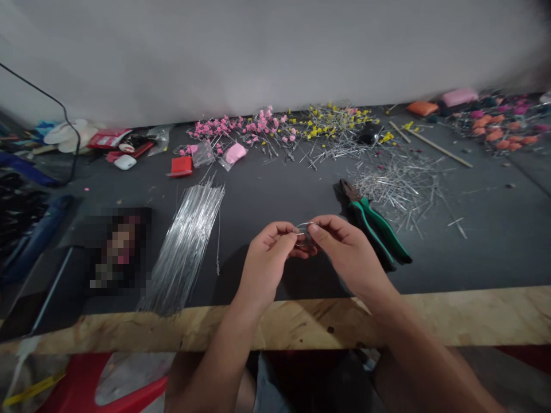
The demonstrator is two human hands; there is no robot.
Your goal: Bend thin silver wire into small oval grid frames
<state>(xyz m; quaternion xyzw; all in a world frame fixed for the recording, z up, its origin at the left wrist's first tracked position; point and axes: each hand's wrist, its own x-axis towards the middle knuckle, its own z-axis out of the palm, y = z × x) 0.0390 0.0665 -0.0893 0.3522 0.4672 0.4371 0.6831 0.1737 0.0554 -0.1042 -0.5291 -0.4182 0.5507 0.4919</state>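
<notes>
The left hand (266, 252) and right hand (344, 244) pinched a thin, bent wire (305, 224) between them, over the near part of the bench (267, 198); its visible span ran roughly crosswise from hand to hand, neither clearly nearer.

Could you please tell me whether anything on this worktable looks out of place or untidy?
Mainly the loose wire pieces beside the pliers: they lie scattered in many directions, while the wire bundle on the left is fairly aligned. A single wire also lies apart, just right of that bundle. I see no clear damage.
</notes>
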